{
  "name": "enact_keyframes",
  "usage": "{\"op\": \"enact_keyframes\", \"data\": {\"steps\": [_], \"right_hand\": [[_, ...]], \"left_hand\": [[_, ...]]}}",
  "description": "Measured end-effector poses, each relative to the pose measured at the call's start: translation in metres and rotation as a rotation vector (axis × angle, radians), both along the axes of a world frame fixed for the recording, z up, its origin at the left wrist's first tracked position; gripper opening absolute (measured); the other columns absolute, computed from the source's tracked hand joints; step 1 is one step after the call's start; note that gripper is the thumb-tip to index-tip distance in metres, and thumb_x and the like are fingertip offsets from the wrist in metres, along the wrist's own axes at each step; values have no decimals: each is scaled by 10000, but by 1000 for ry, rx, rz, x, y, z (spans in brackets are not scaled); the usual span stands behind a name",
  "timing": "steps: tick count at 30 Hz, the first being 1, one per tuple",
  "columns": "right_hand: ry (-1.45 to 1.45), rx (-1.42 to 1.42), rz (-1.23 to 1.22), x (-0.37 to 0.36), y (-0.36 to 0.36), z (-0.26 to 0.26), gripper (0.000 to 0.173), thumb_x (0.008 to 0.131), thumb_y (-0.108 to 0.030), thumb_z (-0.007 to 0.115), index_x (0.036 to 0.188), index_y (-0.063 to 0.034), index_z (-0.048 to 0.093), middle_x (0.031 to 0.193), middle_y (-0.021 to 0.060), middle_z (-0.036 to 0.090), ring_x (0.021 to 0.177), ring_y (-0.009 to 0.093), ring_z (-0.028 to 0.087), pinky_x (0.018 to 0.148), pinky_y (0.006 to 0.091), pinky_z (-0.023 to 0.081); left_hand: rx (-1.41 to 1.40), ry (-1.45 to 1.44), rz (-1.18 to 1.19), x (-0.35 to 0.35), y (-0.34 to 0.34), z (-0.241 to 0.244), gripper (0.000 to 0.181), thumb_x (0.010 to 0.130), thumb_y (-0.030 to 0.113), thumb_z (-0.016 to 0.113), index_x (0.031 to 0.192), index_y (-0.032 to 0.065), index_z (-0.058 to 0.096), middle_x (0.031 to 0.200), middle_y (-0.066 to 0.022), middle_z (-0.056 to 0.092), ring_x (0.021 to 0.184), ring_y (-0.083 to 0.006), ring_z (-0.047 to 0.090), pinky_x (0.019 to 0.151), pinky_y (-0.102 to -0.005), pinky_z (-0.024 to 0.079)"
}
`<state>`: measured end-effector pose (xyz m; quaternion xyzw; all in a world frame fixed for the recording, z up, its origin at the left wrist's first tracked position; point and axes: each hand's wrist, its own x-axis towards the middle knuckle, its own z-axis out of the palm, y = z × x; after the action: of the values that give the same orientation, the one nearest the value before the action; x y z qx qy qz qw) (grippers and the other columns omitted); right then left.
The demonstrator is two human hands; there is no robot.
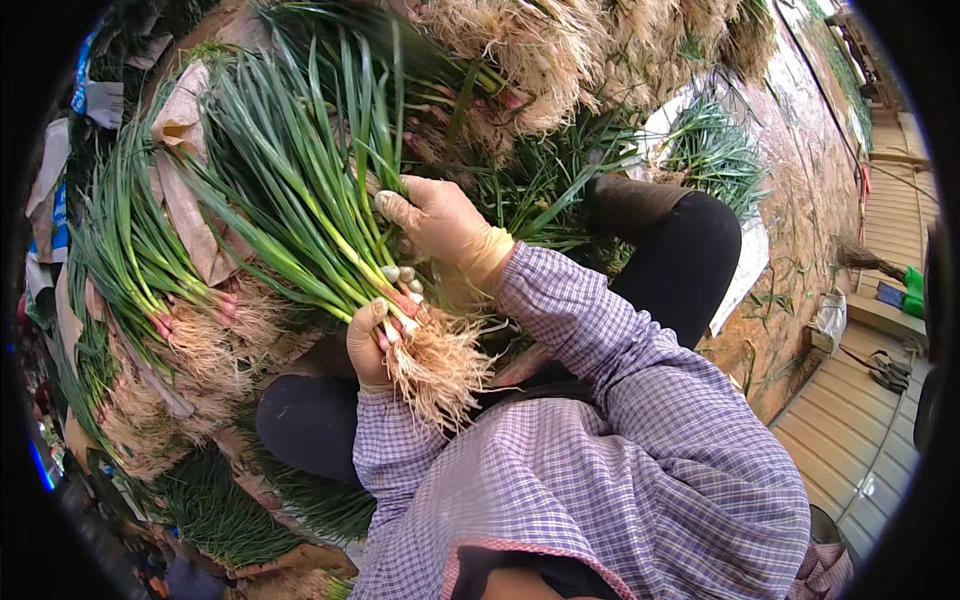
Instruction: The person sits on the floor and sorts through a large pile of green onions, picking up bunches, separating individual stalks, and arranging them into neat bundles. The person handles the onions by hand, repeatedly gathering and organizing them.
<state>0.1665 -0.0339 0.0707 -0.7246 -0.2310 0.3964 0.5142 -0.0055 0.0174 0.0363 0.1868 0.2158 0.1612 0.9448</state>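
A thick bunch of green garlic or scallion plants lies slantwise before me, leaves towards the upper left and pale stringy roots towards my lap. My left hand, in a thin pale glove, grips the bunch low, by the reddish-white stem bases. Higher up, my right hand, gloved too, closes its thumb and fingers on the green leaves at the bunch's right side. Its fingers are partly hidden behind the leaves. Small whitish fingertips or bulbs, hard to tell which, show beside the stems.
Rooted bunches lie at the left with cloth strips across them. A large root-side-out heap stands beyond my hands. Loose greens rest on white sheeting at the right. A broom and a white bag lie farther right.
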Motion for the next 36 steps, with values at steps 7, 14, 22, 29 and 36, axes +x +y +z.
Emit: {"op": "enact_keyframes", "data": {"steps": [7,14,22,29,36], "right_hand": [[559,258,-68,-2,-8,-21,198,947,-217,504,953,-44,600,693,9,585,569,55,462,508,203,386],[507,170,-197,8,-19,-21,300,971,-283,443,807,-58,555,578,-5,507,446,81,443,414,215,366],[420,238,-349,11,4,-53,293,952,-307,490,820,-65,590,636,-40,514,466,58,417,437,208,358],[323,397,-666,44,-17,-32,341,979,-324,406,796,-79,558,602,-3,544,405,64,448,358,181,386],[-269,46,198,16,-3,-35,293,880,-287,585,939,-1,616,751,162,640,690,283,632,596,345,491]], "left_hand": [[29,20,-93,-2,2,-10,408,781,152,589,1131,-43,510,1108,-172,527,958,-227,509,643,-255,506],[68,74,-76,9,-2,-3,423,779,131,566,1157,-42,491,1106,-183,537,915,-220,535,757,-279,469],[49,117,-63,14,-3,10,385,770,130,582,1089,-75,511,935,-188,577,657,-153,549,584,-219,469],[71,149,39,11,-12,13,379,781,105,554,1115,-66,505,1022,-187,550,826,-212,561,722,-294,489],[115,246,12,19,-14,19,366,785,99,531,1084,-110,507,839,-181,613,644,-189,582,603,-247,476]]}}
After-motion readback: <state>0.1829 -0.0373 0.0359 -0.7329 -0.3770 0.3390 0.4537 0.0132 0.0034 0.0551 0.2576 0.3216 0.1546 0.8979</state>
